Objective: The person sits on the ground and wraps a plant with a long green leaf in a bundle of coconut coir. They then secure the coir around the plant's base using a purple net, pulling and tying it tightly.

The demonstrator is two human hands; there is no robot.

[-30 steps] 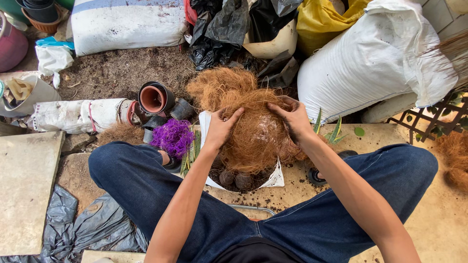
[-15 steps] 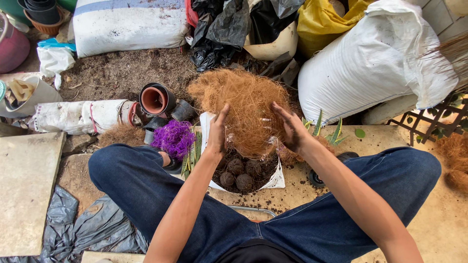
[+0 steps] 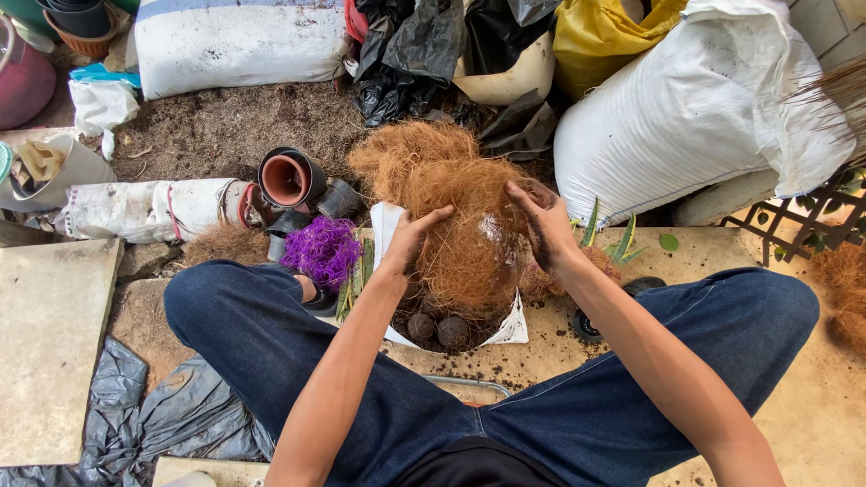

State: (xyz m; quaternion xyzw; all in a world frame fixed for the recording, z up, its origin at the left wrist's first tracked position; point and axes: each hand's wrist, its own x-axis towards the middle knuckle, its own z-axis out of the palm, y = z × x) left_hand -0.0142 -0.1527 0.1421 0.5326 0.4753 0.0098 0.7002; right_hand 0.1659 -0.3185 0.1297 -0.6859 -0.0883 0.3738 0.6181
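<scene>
Head view: a mass of brown coconut fibre (image 3: 451, 212) is held between both hands, the left hand (image 3: 410, 239) gripping its near-left side, the right hand (image 3: 541, 221) grasping its right side, raised above a white bag (image 3: 510, 325) holding dark soil balls (image 3: 437, 329) between the person's knees.

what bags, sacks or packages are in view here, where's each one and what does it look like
Large white sack: upper right, bulging, plain woven white.
Yellow bag: top centre right, crumpled, bright yellow.
Black plastic bags: top centre, crumpled, glossy.
White sack with a blue band: top left, lying on its side.
Long white bag: left, lying down, dirty, red marks.
White bag: under the left hand and right hand, open, holding brown fibre.
</scene>
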